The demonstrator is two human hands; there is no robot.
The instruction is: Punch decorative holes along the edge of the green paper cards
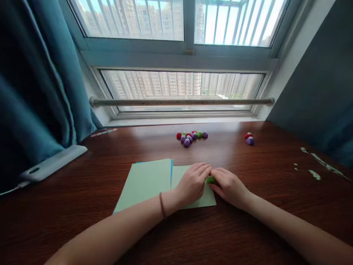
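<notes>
A small green piece [211, 179] sits between my two hands, mostly covered by fingers; its exact kind cannot be made out. My right hand [230, 187] pinches it from the right with thumb and fingers. From the left, my left hand [194, 182] is closed with its fingertips against the same piece, over a pale green sheet of paper [205, 200]. That sheet lies beneath the left hand, and its right corner shows below the fingers. What the left thumb does is hidden.
More pale green paper [150, 184] with blue edges lies to the left. Several small red, green and purple pieces with pale round tops [186, 142] cluster near the window; two more [250, 140] sit right. A white power strip [55, 162] lies by the curtain [63, 92].
</notes>
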